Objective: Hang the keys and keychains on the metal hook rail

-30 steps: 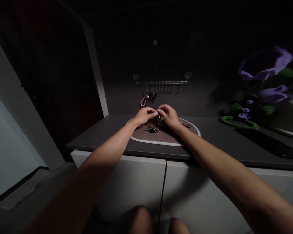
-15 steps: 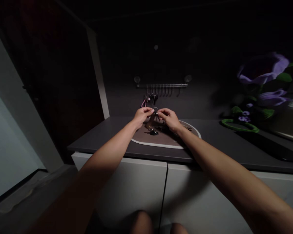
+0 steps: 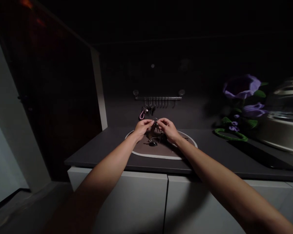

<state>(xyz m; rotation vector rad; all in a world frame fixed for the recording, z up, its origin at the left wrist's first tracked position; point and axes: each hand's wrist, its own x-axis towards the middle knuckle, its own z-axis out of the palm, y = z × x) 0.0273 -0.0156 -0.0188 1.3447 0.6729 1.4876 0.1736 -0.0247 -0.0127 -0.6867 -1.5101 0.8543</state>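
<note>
Two grips, left hand [image 3: 143, 127] and right hand [image 3: 168, 129], still pinch the raised key ring [image 3: 155, 119].

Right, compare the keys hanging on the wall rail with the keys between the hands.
The hanging keys hook onto a rail by the wall; the held keys sit between the left hand and right hand above a mat. The hanging keys carry a pink loop; the held keys show none. Both are small dark metal bunches.
</note>
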